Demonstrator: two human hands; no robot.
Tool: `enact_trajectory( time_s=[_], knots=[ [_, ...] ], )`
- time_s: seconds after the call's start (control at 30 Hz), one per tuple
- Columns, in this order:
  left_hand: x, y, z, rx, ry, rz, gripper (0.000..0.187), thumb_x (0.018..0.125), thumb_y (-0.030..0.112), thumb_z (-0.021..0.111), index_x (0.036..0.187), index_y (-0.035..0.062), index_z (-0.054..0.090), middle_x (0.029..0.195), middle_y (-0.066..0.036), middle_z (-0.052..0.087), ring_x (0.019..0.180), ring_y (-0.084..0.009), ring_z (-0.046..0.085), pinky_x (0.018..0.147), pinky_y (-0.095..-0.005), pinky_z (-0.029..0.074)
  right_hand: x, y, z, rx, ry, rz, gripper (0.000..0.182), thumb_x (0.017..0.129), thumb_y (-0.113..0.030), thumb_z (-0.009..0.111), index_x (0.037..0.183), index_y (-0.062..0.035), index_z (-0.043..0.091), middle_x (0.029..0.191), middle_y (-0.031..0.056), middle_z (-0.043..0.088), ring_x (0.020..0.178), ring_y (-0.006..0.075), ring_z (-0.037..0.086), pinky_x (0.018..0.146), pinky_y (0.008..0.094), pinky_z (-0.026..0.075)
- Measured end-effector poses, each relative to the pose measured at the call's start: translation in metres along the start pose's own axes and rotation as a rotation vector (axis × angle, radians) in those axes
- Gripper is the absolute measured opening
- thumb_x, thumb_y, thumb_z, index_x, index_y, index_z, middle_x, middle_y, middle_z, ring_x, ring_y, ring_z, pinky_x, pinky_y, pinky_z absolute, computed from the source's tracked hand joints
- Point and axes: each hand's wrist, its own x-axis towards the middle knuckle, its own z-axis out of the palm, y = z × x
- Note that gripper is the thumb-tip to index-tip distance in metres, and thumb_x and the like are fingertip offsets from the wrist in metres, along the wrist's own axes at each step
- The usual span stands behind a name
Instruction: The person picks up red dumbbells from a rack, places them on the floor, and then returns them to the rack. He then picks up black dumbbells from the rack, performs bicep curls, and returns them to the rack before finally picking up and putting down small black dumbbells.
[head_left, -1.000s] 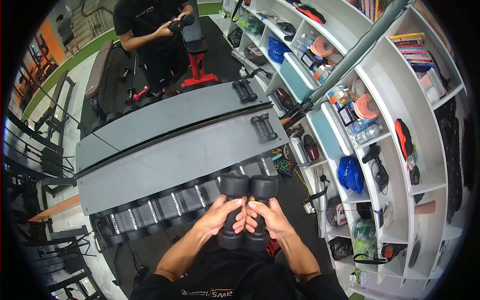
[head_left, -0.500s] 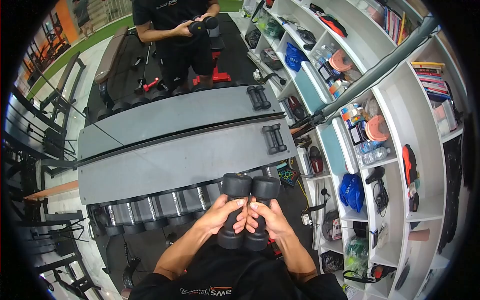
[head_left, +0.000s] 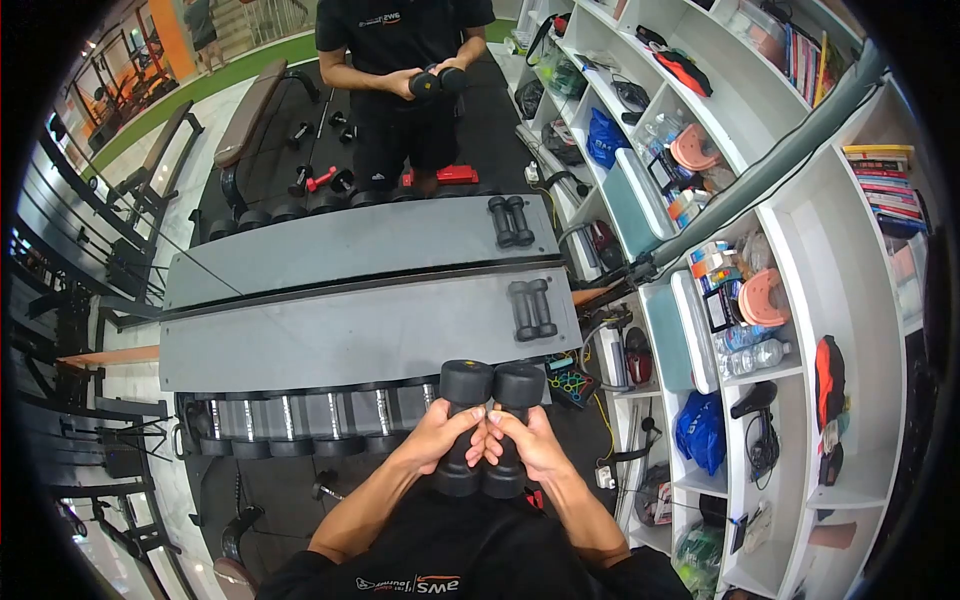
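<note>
Two black dumbbells stand side by side in front of my chest, their upper heads touching or nearly so. My left hand [head_left: 442, 438] is closed around the handle of the left dumbbell [head_left: 466, 380]. Around the right dumbbell [head_left: 520, 384] my right hand [head_left: 531, 444] is wrapped the same way. The fingers of both hands meet between the handles, which they mostly hide. Beyond them lies the grey rack top [head_left: 340, 330], with a pair of small dark dumbbells [head_left: 532, 309] at its right end.
Below the rack top, several dumbbells with metal handles [head_left: 335, 415] sit in a row. A mirror behind reflects me, the rack and a bench [head_left: 255, 115]. On the right, white shelves [head_left: 850, 440] hold a blue bag [head_left: 702, 432], bottles and books. A grey pole [head_left: 760, 165] crosses them diagonally.
My view has tilted up slightly, so the rack top and shelves sit lower in the picture. The upper dumbbell heads have come closer together. Both hands keep their hold.
</note>
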Motion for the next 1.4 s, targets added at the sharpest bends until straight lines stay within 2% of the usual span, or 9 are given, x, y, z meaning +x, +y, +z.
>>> enact_trajectory(
  time_s=[0.03, 0.23, 0.47, 0.67, 0.77, 0.9, 1.07, 1.2, 1.4],
  knots=[
    [0.007, -0.007, 0.004, 0.014, 0.033, 0.004, 0.03, 0.1, 0.025, 0.055, 0.085, -0.0013, 0.055, 0.063, -0.006, 0.053, 0.051, -0.0177, 0.058, 0.051, -0.0329, 0.051, 0.002, 0.003, -0.013, 0.009, 0.001, -0.003, 0.022, 0.096, -0.012, 0.059, 0.078, 0.0003, 0.055, 0.077, 0.0123, 0.064, 0.057, 0.0138, 0.059, 0.049, 0.0286, 0.049],
    [0.037, -0.045, 0.014, 0.13, 0.266, 0.017, 0.033, 0.098, 0.019, 0.053, 0.072, -0.0018, 0.055, 0.064, -0.012, 0.06, 0.052, -0.0195, 0.058, 0.052, -0.0324, 0.049, 0.017, 0.004, -0.061, -0.129, -0.004, 0.095, 0.024, 0.096, -0.012, 0.058, 0.076, 0.0003, 0.055, 0.074, 0.0111, 0.064, 0.058, 0.0168, 0.063, 0.048, 0.0283, 0.049],
    [0.053, -0.079, 0.009, 0.081, 0.434, 0.029, 0.025, 0.098, 0.016, 0.053, 0.079, -0.0007, 0.054, 0.07, -0.013, 0.061, 0.057, -0.0199, 0.06, 0.052, -0.0317, 0.049, 0.037, 0.025, -0.093, -0.201, -0.034, 0.179, 0.02, 0.096, -0.012, 0.057, 0.08, 0.0007, 0.057, 0.072, 0.009, 0.063, 0.058, 0.018, 0.064, 0.047, 0.0284, 0.047],
    [0.071, -0.083, -0.001, 0.112, 0.41, 0.074, 0.014, 0.094, 0.012, 0.055, 0.095, -0.001, 0.052, 0.076, -0.012, 0.061, 0.065, -0.0203, 0.062, 0.058, -0.0322, 0.051, 0.056, 0.027, -0.108, -0.259, 0.008, 0.162, 0.016, 0.094, -0.012, 0.057, 0.082, -0.0016, 0.057, 0.069, 0.006, 0.06, 0.057, 0.0143, 0.061, 0.048, 0.0272, 0.047],
    [0.078, -0.09, -0.013, 0.007, 0.37, 0.096, 0.016, 0.092, 0.009, 0.054, 0.104, -0.0003, 0.049, 0.082, -0.011, 0.06, 0.07, -0.0197, 0.063, 0.061, -0.0322, 0.051, 0.065, 0.027, -0.116, -0.141, -0.01, 0.166, 0.012, 0.093, -0.012, 0.059, 0.084, -0.0033, 0.057, 0.068, 0.0039, 0.058, 0.057, 0.012, 0.058, 0.048, 0.0265, 0.046],
    [0.088, -0.086, -0.018, -0.016, 0.371, 0.11, 0.017, 0.091, 0.007, 0.053, 0.105, 0.0012, 0.048, 0.083, -0.01, 0.059, 0.07, -0.0189, 0.061, 0.061, -0.0323, 0.051, 0.075, 0.03, -0.122, -0.171, 0.034, 0.158, 0.01, 0.092, -0.013, 0.061, 0.09, -0.0041, 0.057, 0.072, 0.0034, 0.059, 0.059, 0.0112, 0.058, 0.049, 0.0266, 0.047],
    [0.102, -0.082, -0.033, 0.03, 0.36, 0.099, 0.018, 0.09, 0.007, 0.053, 0.107, 0.0018, 0.048, 0.084, -0.01, 0.059, 0.069, -0.0182, 0.06, 0.061, -0.0329, 0.051, 0.083, 0.026, -0.121, -0.104, 0.056, 0.134, 0.007, 0.09, -0.008, 0.056, 0.093, -0.002, 0.056, 0.076, 0.008, 0.061, 0.062, 0.0165, 0.062, 0.054, 0.0304, 0.052],
    [0.108, -0.079, -0.039, 0.018, 0.389, 0.092, 0.025, 0.087, 0.004, 0.053, 0.111, 0.0021, 0.045, 0.09, -0.011, 0.059, 0.075, -0.0185, 0.061, 0.064, -0.0336, 0.052, 0.096, 0.027, -0.126, -0.115, 0.053, 0.125, 0.007, 0.088, -0.005, 0.054, 0.094, -0.0021, 0.055, 0.081, 0.0106, 0.063, 0.063, 0.0174, 0.061, 0.055, 0.0313, 0.052],
    [0.125, -0.082, -0.063, 0.082, 0.372, 0.065, 0.043, 0.083, -0.002, 0.052, 0.124, 0.0018, 0.04, 0.092, -0.01, 0.058, 0.077, -0.0183, 0.061, 0.068, -0.0335, 0.053, 0.114, 0.03, -0.13, -0.212, 0.093, 0.101, 0.017, 0.093, -0.007, 0.059, 0.106, -0.0034, 0.05, 0.081, 0.0064, 0.061, 0.067, 0.0146, 0.061, 0.058, 0.0299, 0.052]
  ],
)
